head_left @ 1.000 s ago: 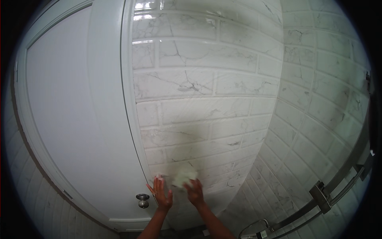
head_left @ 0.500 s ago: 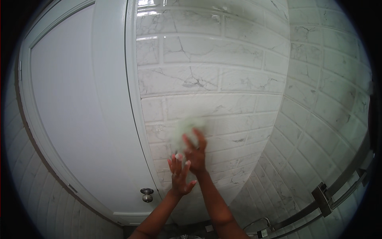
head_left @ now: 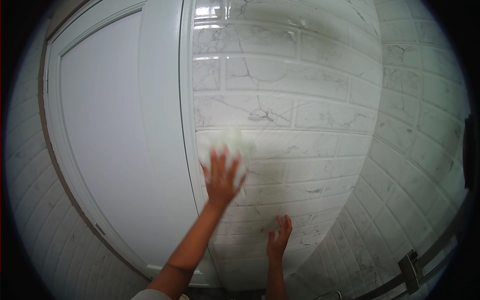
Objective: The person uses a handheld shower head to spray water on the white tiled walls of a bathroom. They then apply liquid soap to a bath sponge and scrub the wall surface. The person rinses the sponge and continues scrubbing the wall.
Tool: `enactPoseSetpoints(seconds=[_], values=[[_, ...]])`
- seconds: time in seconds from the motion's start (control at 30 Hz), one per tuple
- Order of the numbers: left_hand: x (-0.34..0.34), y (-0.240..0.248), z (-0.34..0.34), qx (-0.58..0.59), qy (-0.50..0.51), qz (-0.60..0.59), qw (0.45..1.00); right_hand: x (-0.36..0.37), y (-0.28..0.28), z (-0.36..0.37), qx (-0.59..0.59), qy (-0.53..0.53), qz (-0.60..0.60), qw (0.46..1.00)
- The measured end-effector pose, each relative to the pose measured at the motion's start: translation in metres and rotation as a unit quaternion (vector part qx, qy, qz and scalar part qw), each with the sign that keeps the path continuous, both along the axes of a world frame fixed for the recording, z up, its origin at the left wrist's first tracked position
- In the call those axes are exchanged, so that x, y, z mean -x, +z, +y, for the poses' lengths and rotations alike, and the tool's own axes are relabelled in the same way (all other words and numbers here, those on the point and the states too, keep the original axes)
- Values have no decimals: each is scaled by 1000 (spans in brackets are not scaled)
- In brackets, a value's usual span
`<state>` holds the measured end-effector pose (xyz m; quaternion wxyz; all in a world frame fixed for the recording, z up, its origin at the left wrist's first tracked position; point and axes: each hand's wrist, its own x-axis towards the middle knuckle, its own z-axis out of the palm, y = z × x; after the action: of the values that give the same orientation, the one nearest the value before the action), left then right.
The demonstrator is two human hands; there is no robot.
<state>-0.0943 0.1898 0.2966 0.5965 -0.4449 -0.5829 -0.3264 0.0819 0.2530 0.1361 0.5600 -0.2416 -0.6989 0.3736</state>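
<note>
Against the marbled white tile wall (head_left: 320, 145), my left hand (head_left: 220, 177) presses a pale green cloth (head_left: 237, 140) flat, its fingers spread over the lower part. Motion blurs both the cloth and the fingertips, so the cloth's edges are hard to make out. This hand is close to the white door frame. Lower down and to the right, my right hand (head_left: 279, 240) is raised in front of the tiles with its fingers loosely apart and nothing in it.
A white panelled door (head_left: 107, 125) fills the left side. On the right, a second tiled wall (head_left: 415, 115) meets the first at a corner. A dark metal rail with a bracket (head_left: 410, 270) crosses the lower right.
The cloth has passed from under my right hand to my left, which has moved up. My right hand has dropped down and to the right. The view has shifted slightly.
</note>
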Motion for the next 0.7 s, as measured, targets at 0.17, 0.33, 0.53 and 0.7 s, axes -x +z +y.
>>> enactPoseSetpoints(seconds=[0.17,0.33,0.53,0.7], values=[[-14,172,-1,-127,-16,4,992,3,-5,-9,-44,0,-44,998],[-35,192,41,-74,-53,63,994,4,0,-12,-30,12,-53,998],[-57,69,33,186,-110,48,975,6,-3,-11,-35,1,-50,998],[-13,33,-14,41,4,10,999,-2,-8,-5,-71,-35,-112,991]])
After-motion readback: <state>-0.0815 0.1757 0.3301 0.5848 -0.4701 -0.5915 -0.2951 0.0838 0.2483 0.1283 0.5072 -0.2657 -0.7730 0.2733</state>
